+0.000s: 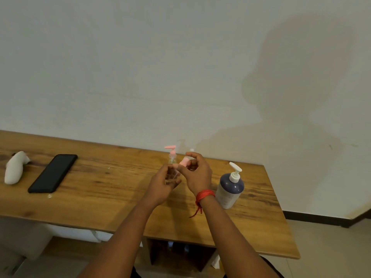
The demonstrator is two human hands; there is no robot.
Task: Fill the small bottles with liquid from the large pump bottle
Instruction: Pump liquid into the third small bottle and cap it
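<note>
Above the tabletop (100, 187), the left hand (163, 183) curls round a faint clear small bottle (175, 174) while the right hand (197, 173) pinches its pink cap (183, 161). A second small bottle (172, 156) stands just behind; the large pump bottle (230, 187) stands right of the hands.

The pump bottle (230, 189), white below and dark blue at the shoulder with a white pump head, stood at the right of the worktop (100, 187). A small bottle (172, 156), clear with a pink pump, stood upright at the far edge. A second bottle (175, 175), clear and hard to make out, was held in the left hand (163, 184). The right hand (198, 173) pinched its pink cap (183, 162).
</note>
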